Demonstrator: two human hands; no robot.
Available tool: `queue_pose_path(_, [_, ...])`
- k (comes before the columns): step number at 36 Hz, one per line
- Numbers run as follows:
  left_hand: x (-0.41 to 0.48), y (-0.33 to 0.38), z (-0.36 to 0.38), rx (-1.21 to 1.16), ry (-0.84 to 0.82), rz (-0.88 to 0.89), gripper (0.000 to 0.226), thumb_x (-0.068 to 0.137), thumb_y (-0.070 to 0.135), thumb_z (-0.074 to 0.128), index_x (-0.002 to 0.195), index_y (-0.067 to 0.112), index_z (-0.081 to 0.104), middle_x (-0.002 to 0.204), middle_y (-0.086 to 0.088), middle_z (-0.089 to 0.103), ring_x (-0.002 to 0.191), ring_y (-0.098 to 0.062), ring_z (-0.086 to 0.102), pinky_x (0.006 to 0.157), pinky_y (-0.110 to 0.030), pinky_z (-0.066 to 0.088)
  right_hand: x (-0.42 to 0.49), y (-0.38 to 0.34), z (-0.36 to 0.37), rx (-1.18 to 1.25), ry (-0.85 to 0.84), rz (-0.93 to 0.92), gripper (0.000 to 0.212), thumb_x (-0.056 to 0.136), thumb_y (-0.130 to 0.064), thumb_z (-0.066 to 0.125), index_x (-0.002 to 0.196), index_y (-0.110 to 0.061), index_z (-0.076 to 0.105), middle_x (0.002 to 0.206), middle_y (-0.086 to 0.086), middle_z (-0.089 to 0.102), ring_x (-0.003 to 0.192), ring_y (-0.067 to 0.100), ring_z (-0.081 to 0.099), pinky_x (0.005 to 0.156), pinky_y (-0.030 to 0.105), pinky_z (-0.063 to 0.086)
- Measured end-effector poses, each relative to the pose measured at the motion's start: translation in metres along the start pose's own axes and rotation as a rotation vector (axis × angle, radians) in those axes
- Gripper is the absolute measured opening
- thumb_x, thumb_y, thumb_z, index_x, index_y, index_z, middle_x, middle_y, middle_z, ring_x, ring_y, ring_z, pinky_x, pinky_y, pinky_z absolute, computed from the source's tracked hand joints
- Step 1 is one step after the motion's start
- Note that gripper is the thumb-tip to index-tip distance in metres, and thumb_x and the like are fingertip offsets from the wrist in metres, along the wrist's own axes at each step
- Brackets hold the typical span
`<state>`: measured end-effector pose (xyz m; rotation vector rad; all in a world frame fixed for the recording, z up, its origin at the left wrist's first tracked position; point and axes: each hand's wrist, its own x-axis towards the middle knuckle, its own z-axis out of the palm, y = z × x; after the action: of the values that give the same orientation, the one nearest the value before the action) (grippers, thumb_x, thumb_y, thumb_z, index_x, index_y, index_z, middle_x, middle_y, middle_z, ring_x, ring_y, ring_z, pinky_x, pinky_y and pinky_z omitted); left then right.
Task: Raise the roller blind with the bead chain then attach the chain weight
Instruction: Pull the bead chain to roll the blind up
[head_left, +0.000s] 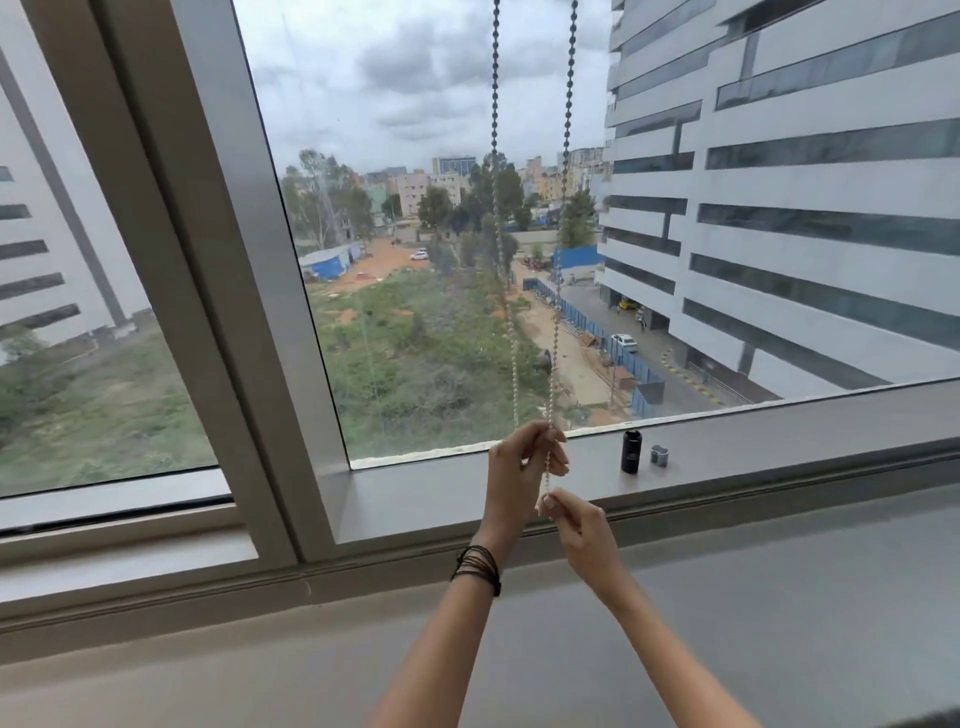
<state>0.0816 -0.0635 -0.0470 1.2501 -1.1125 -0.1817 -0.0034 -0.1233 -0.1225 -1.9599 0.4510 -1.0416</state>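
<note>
A white bead chain (563, 171) hangs in two strands in front of the window glass. My left hand (522, 470) grips the chain near the bottom of the glass, fingers curled round it. Just below, my right hand (582, 525) pinches the chain's lower end between thumb and fingers. A black cylindrical chain weight (631, 451) stands upright on the window sill (779, 452), to the right of both hands. A small grey cap piece (659, 455) sits beside it. The blind itself is out of view above.
A thick grey window mullion (223, 260) runs diagonally at the left. Below the sill lies a wide grey ledge (779, 597). Outside are buildings, trees and a road.
</note>
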Motion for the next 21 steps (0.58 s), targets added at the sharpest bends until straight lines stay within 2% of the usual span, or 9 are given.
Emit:
queue_pose_path(2, [-0.002, -0.003, 0.001, -0.020, -0.010, -0.016, 0.014, 0.094, 0.000, 0.048, 0.085, -0.003, 0.058, 0.064, -0.005, 0.060, 0.056, -0.012, 0.059, 0.059, -0.024, 0.054, -0.005, 0.002, 0.001, 0.017, 0.020, 0.022, 0.035, 0.093, 0.002, 0.046, 0.068, -0.023, 0.048, 0.067, -0.005, 0.060, 0.067, 0.019, 0.055, 0.067, 0.036, 0.045])
queue_pose_path(3, [-0.002, -0.003, 0.001, -0.029, -0.018, -0.021, 0.014, 0.094, 0.000, 0.048, 0.085, -0.001, 0.059, 0.064, -0.004, 0.060, 0.057, -0.014, 0.060, 0.059, -0.025, 0.054, -0.007, 0.003, 0.000, 0.022, 0.025, 0.027, 0.034, 0.094, 0.000, 0.046, 0.068, -0.023, 0.048, 0.067, -0.008, 0.062, 0.068, 0.022, 0.057, 0.069, 0.036, 0.047])
queue_pose_path(7, [-0.004, -0.003, 0.003, -0.069, -0.046, -0.037, 0.018, 0.095, 0.004, 0.049, 0.082, 0.011, 0.060, 0.062, 0.004, 0.061, 0.056, -0.013, 0.061, 0.059, -0.024, 0.054, -0.011, -0.002, -0.001, 0.052, -0.020, 0.066, 0.027, 0.097, -0.012, 0.043, 0.071, -0.012, 0.048, 0.075, -0.023, 0.068, 0.070, 0.005, 0.057, 0.071, 0.019, 0.044])
queue_pose_path(11, [-0.003, -0.003, 0.002, -0.082, -0.059, -0.052, 0.021, 0.095, 0.006, 0.049, 0.082, 0.017, 0.061, 0.061, 0.007, 0.062, 0.056, -0.012, 0.060, 0.058, -0.023, 0.053, -0.010, -0.005, -0.009, 0.114, -0.053, 0.112, 0.028, 0.097, -0.022, 0.042, 0.073, -0.012, 0.054, 0.081, -0.016, 0.071, 0.082, 0.003, 0.064, 0.074, 0.015, 0.047])
queue_pose_path(14, [-0.002, -0.004, 0.000, -0.071, -0.054, -0.049, 0.022, 0.095, 0.007, 0.049, 0.082, 0.019, 0.062, 0.062, 0.007, 0.062, 0.054, -0.012, 0.061, 0.057, -0.023, 0.053, -0.009, -0.005, -0.017, 0.165, 0.000, 0.163, 0.030, 0.100, -0.025, 0.034, 0.087, -0.011, 0.057, 0.089, -0.003, 0.074, 0.091, 0.011, 0.068, 0.078, 0.023, 0.052])
queue_pose_path(17, [-0.002, -0.005, -0.001, -0.060, -0.043, -0.044, 0.021, 0.096, 0.010, 0.049, 0.082, 0.019, 0.062, 0.062, 0.008, 0.063, 0.056, -0.014, 0.061, 0.058, -0.025, 0.053, -0.005, -0.007, -0.026, 0.185, 0.112, 0.188, 0.028, 0.101, -0.020, 0.030, 0.093, -0.012, 0.056, 0.094, 0.006, 0.072, 0.087, 0.017, 0.070, 0.075, 0.032, 0.050])
queue_pose_path(21, [-0.003, -0.002, 0.001, -0.050, -0.032, -0.039, 0.023, 0.096, 0.011, 0.049, 0.081, 0.023, 0.062, 0.063, 0.007, 0.063, 0.056, -0.012, 0.062, 0.057, -0.022, 0.051, 0.000, -0.012, -0.038, 0.169, 0.207, 0.179, 0.020, 0.100, -0.015, 0.036, 0.096, -0.009, 0.055, 0.090, 0.005, 0.068, 0.072, 0.012, 0.068, 0.063, 0.022, 0.052])
